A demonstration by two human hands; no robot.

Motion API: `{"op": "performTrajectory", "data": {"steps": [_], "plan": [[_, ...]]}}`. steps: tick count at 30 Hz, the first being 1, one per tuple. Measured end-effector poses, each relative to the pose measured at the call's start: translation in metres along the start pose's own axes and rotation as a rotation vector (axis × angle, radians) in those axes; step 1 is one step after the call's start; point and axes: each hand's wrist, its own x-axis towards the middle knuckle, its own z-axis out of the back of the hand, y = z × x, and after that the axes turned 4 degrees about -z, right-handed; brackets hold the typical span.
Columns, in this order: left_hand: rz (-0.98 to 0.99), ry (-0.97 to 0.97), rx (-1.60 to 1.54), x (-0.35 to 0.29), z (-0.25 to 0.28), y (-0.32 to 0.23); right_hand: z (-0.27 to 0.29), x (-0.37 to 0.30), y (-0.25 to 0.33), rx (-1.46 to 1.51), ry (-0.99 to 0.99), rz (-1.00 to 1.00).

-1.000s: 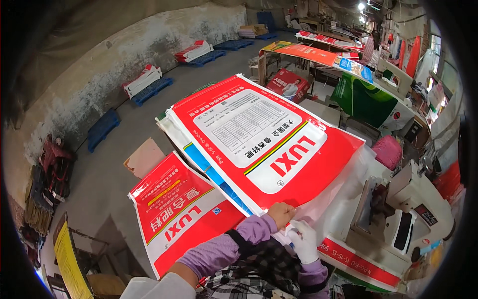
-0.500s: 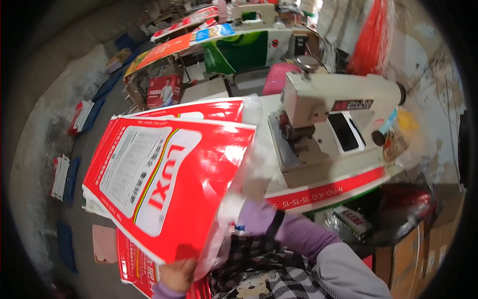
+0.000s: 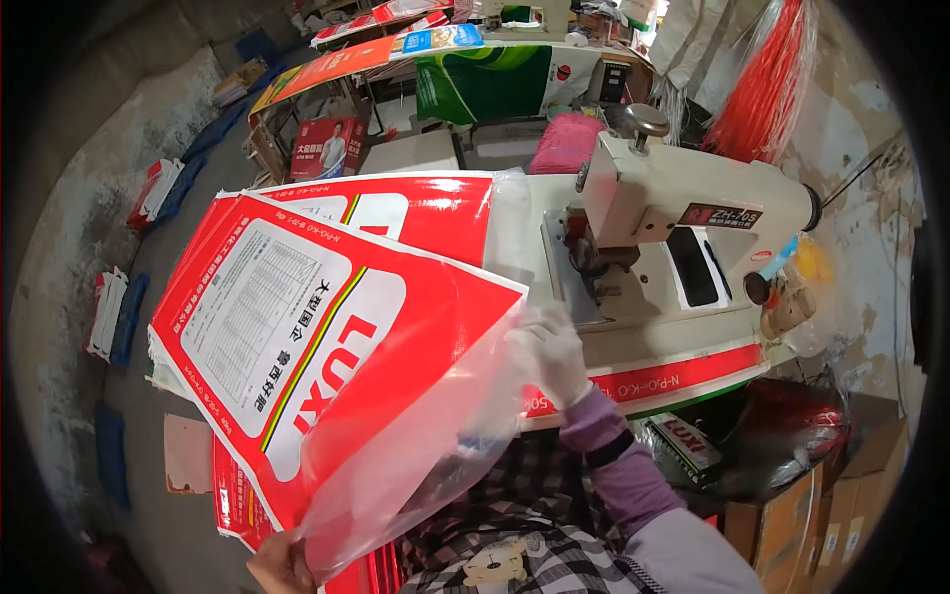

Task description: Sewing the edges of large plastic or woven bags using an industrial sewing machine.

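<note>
A large flat red-and-white printed sack (image 3: 435, 287) lies slanted before me, a clear plastic liner (image 3: 416, 475) sticking out along its near edge. At the sack's near left corner, my bare left hand (image 3: 282, 564) is closed on the sack and liner. My right hand (image 3: 554, 354), in a white glove, is closed on the liner by the far right corner, close to the sewing machine; its fingertips are partly blurred. Beneath lies another red sack (image 3: 445, 203) with its own clear liner. The cream sewing machine (image 3: 683, 203) stands just beyond my right hand.
More red sacks (image 3: 230, 485) hang low at the left. A dark phone-like slab (image 3: 693, 267) rests on the machine bed. Red and white thread (image 3: 762, 89) hangs behind the machine. Cardboard boxes (image 3: 841, 505) and a dark plastic bag (image 3: 782, 426) are at the right.
My right hand has moved up and right toward the machine, drawing the liner edge out. My left hand has shifted left and down. The liner now stretches between both hands, and the sack has turned slightly.
</note>
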Motion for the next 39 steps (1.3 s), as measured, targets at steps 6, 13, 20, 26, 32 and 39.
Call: {"op": "performTrajectory", "data": {"steps": [6,13,20,26,32,39], "plan": [[-0.192,0.252,0.181,0.001,0.016,0.025,-0.020,-0.001,-0.030,-0.058,0.114,-0.431],[-0.363,0.445,0.103,0.000,0.037,0.075,-0.002,0.049,0.040,0.165,0.304,0.413],[-0.539,-0.275,0.518,0.370,-0.017,0.130,0.053,-0.004,0.223,0.834,0.430,0.185],[-0.939,0.307,-0.040,0.405,-0.332,-0.099,0.099,-0.158,0.017,0.398,0.080,-0.933],[-0.955,0.727,-0.547,0.330,-0.466,-0.186,0.175,-0.230,0.025,-0.142,0.077,-0.709],[-1.242,0.550,-0.167,0.297,-0.442,-0.191,0.167,-0.262,0.029,1.163,-0.075,-1.507]]}}
